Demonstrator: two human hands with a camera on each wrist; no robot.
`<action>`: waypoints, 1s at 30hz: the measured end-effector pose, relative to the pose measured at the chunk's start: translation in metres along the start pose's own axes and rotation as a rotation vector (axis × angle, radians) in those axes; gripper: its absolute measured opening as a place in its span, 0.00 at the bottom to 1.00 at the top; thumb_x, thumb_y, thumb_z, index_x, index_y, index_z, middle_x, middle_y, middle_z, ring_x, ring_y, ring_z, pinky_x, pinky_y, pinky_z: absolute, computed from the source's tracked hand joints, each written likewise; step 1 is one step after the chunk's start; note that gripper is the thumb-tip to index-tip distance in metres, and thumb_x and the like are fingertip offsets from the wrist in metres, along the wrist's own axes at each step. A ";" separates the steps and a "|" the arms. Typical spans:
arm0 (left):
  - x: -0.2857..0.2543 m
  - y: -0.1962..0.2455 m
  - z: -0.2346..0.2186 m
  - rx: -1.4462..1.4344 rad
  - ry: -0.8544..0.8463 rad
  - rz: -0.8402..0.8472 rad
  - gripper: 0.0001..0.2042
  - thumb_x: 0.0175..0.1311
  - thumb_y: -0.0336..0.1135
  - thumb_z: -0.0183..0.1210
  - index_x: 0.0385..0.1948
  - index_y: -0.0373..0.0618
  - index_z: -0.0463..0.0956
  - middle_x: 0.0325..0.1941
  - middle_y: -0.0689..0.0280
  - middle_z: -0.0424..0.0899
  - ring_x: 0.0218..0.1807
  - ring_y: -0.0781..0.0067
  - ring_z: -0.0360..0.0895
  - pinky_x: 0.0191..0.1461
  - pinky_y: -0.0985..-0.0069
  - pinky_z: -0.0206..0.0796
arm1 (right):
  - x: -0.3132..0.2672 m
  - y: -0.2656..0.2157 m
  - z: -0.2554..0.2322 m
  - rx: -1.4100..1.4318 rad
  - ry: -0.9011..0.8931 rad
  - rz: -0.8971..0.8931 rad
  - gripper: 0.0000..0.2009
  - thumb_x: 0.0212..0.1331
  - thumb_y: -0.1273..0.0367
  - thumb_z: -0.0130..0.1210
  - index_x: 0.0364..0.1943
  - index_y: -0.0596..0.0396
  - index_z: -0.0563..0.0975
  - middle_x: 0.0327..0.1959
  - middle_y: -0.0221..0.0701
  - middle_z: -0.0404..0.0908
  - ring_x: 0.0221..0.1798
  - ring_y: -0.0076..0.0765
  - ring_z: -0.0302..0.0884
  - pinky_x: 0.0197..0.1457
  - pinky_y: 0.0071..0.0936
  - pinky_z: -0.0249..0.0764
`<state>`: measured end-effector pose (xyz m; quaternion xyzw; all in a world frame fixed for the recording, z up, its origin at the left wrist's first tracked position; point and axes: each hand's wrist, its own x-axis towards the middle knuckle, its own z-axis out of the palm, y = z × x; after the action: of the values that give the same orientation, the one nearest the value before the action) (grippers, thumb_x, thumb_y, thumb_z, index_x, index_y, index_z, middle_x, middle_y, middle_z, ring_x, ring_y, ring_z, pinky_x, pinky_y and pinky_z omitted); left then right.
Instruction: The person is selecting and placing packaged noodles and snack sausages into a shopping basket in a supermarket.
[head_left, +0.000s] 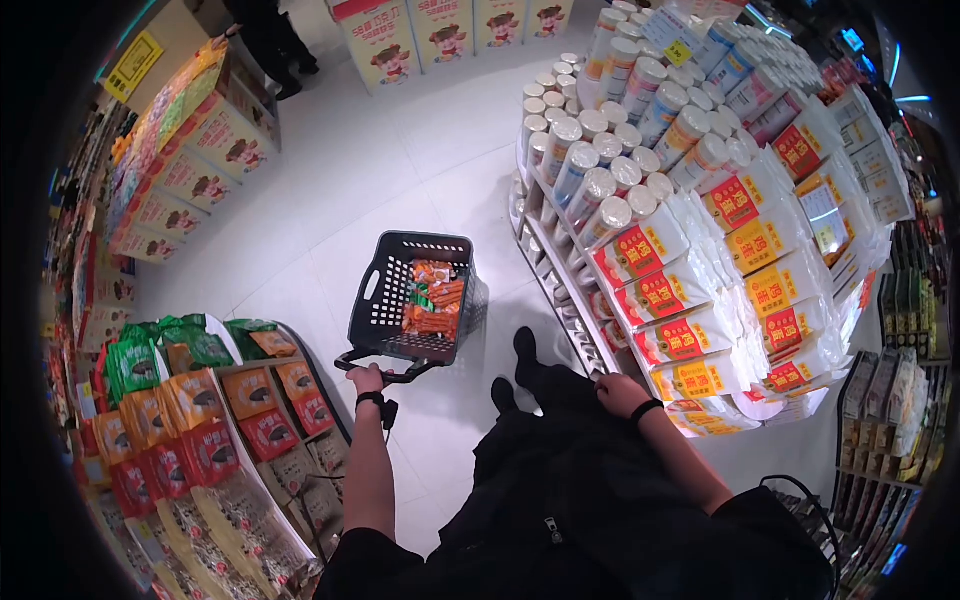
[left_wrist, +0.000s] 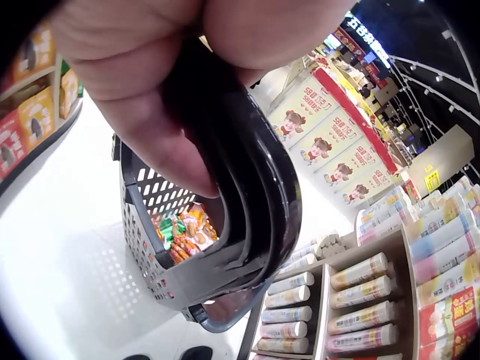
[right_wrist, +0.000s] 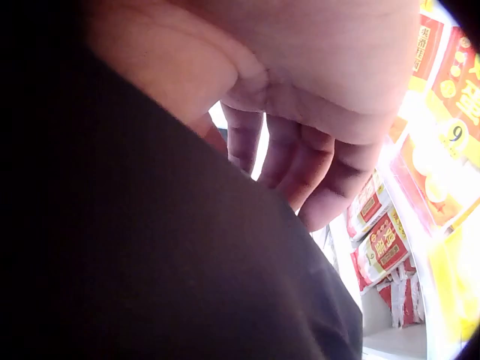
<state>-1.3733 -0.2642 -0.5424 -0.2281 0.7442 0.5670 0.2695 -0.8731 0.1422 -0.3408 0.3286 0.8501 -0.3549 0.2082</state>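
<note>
The left hand [head_left: 368, 380] grips the black handle [head_left: 400, 372] of a dark grey shopping basket [head_left: 368, 325]. In the left wrist view, the fingers of that hand [left_wrist: 161, 82] curl round the handle [left_wrist: 259, 180] close to the camera. Inside the basket lie several orange packets [head_left: 430, 322] and something green [head_left: 421, 296]. The right hand [head_left: 622, 396] hangs beside the dark-clothed leg, near the stacked packs [head_left: 680, 340]. Up close in the right wrist view, this hand [right_wrist: 300, 127] has loosely curled fingers with nothing seen in them, partly behind dark cloth [right_wrist: 187, 247].
A display of white-capped canisters [head_left: 612, 215] and red and yellow packs stands to the right. Shelves of bagged snacks [head_left: 190, 400] are at the left. Printed boxes [head_left: 440, 40] line the far side, and a person in dark trousers [head_left: 270, 40] stands at the upper left.
</note>
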 end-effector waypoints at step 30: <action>0.148 0.186 0.219 0.989 -0.623 0.020 0.33 0.76 0.48 0.59 0.66 0.25 0.59 0.54 0.38 0.87 0.51 0.36 0.89 0.47 0.42 0.87 | 0.202 -0.137 -0.193 0.495 1.130 0.420 0.40 0.59 0.56 0.77 0.70 0.61 0.69 0.64 0.49 0.76 0.68 0.62 0.76 0.70 0.49 0.75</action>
<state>-1.5733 -0.0103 -0.5523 0.1093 0.8082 0.1952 0.5448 -1.1342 0.2947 -0.2680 0.6619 0.6396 -0.2647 -0.2877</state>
